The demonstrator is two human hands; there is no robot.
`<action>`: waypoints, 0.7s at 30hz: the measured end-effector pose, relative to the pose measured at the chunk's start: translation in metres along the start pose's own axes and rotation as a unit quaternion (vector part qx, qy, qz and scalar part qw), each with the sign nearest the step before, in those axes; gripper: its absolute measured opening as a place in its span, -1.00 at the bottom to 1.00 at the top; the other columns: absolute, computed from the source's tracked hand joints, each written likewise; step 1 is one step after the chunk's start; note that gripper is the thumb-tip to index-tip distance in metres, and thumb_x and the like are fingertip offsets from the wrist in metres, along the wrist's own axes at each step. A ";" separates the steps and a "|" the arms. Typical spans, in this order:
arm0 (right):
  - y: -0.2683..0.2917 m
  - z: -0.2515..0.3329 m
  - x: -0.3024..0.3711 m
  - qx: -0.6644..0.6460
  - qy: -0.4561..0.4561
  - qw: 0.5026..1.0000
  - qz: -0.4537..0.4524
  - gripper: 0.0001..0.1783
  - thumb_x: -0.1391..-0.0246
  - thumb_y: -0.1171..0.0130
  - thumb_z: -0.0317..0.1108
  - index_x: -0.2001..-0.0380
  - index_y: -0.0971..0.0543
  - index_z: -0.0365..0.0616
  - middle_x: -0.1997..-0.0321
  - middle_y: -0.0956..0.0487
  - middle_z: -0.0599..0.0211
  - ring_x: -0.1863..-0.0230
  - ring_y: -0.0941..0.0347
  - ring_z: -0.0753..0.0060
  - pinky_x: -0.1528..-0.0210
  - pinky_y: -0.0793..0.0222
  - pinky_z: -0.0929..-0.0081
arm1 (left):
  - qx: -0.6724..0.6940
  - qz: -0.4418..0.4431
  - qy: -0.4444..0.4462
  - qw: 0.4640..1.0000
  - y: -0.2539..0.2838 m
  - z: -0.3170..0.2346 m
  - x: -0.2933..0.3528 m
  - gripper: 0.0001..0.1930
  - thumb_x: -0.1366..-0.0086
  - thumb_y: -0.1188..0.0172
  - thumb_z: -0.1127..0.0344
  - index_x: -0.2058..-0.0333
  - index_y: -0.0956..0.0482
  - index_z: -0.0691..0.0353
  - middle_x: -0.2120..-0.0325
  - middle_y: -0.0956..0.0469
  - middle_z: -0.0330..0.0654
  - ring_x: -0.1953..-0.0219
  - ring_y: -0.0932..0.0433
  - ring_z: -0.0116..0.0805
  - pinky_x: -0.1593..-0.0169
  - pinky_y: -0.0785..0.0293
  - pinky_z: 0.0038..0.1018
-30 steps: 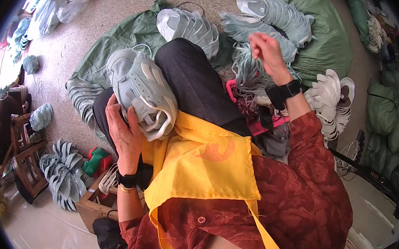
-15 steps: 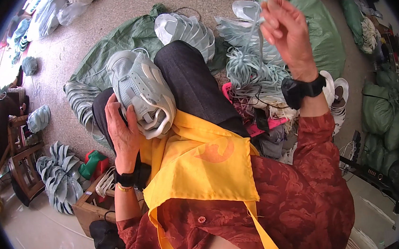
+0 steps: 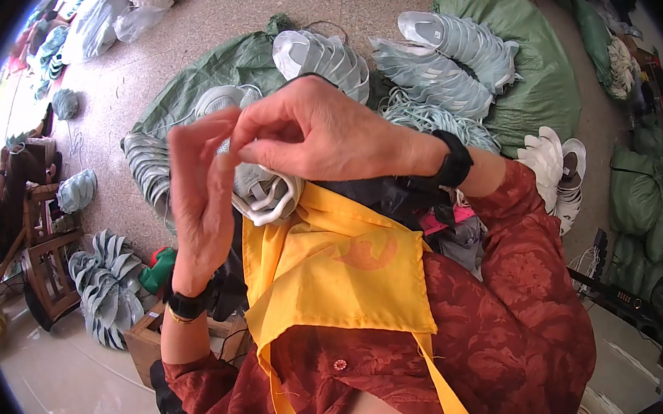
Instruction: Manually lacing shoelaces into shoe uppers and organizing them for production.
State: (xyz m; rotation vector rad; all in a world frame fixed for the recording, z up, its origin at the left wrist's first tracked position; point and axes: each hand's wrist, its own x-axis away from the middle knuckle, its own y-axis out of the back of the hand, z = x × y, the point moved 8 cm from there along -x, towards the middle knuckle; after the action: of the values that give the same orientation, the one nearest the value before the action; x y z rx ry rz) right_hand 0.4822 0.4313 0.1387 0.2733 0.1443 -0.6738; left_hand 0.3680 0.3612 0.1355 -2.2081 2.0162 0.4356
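Observation:
Above my lap, my right hand (image 3: 325, 133) is closed in a pinch, its fingertips meeting those of my left hand (image 3: 201, 199). A pale blue shoelace hung from the right pinch half a second ago; now the fingers hide it. My left hand is raised, its fingers curled toward the thumb and slightly blurred; what they grip is hidden. Just behind and below both hands lies a pale grey-blue sneaker (image 3: 267, 190) on my lap, partly covered by them. To the right, a bundle of loose pale blue shoelaces (image 3: 418, 113) lies beside stacked shoe uppers (image 3: 445, 63).
Green sacks (image 3: 540, 70) lie on the floor ahead, with more stacked uppers (image 3: 326, 57) between them. A wooden box (image 3: 146, 345) stands at my left, near grey stacked pieces (image 3: 106, 290) and a wooden stool (image 3: 49, 271). White shoes (image 3: 569, 178) are at my right.
My right hand has come down and left from above the lace bundle to meet my left hand. The left hand has let go of the sneaker and risen in front of it.

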 end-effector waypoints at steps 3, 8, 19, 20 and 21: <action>0.008 0.013 0.008 0.064 -0.014 0.998 -0.019 -0.81 -0.16 -0.22 -0.37 0.26 -0.68 -0.27 0.56 -0.60 0.29 0.53 -0.45 0.60 0.41 -0.38 0.54 | -0.002 0.093 0.105 0.990 -0.007 0.025 0.001 -0.79 -0.56 0.01 0.27 0.04 -0.39 0.30 0.14 -0.43 -0.25 0.00 -0.42 -0.48 -0.18 -0.33 -0.47; 0.042 0.003 0.025 0.061 -0.006 0.996 -0.058 -0.89 -0.21 -0.18 -0.43 0.24 -0.63 -0.20 0.58 -0.57 0.38 0.53 -0.40 0.68 0.45 -0.31 0.57 | 0.110 0.124 0.130 0.978 -0.019 0.032 0.000 -0.74 -0.53 -0.10 0.16 0.24 -0.46 0.27 0.33 -0.41 -0.39 0.22 -0.34 -0.66 0.11 -0.31 -0.62; 0.226 -0.124 0.138 0.236 -0.185 0.903 -0.308 -0.88 -0.30 -0.19 -0.37 0.20 -0.67 -0.13 0.55 -0.49 0.61 0.54 -0.31 0.80 0.58 -0.18 0.65 | 0.093 0.066 0.171 0.979 0.041 0.039 0.010 -0.69 -0.54 -0.06 0.11 0.34 -0.40 0.19 0.52 -0.19 -0.45 0.46 -0.19 -0.61 0.23 -0.34 -0.56; 0.241 -0.141 0.153 0.247 -0.190 0.897 -0.314 -0.87 -0.30 -0.20 -0.35 0.22 -0.66 -0.14 0.56 -0.48 0.60 0.55 -0.30 0.81 0.61 -0.17 0.64 | 0.091 0.055 0.175 0.979 0.044 0.040 0.011 -0.70 -0.54 -0.06 0.12 0.36 -0.39 0.17 0.54 -0.17 -0.46 0.46 -0.22 -0.63 0.26 -0.34 -0.58; 0.256 -0.158 0.168 0.258 -0.195 0.891 -0.319 -0.86 -0.30 -0.21 -0.33 0.23 -0.66 -0.15 0.58 -0.47 0.60 0.55 -0.29 0.83 0.63 -0.16 0.62 | 0.085 0.056 0.180 0.978 0.046 0.041 0.014 -0.70 -0.54 -0.06 0.12 0.36 -0.38 0.17 0.54 -0.17 -0.46 0.46 -0.23 -0.63 0.26 -0.34 -0.58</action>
State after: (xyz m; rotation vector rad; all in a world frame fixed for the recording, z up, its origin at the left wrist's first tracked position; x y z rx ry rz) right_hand 0.7667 0.5694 0.0024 0.6068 -0.3576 -1.4119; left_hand 0.3177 0.3546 0.0974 -2.2011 2.2593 -0.1386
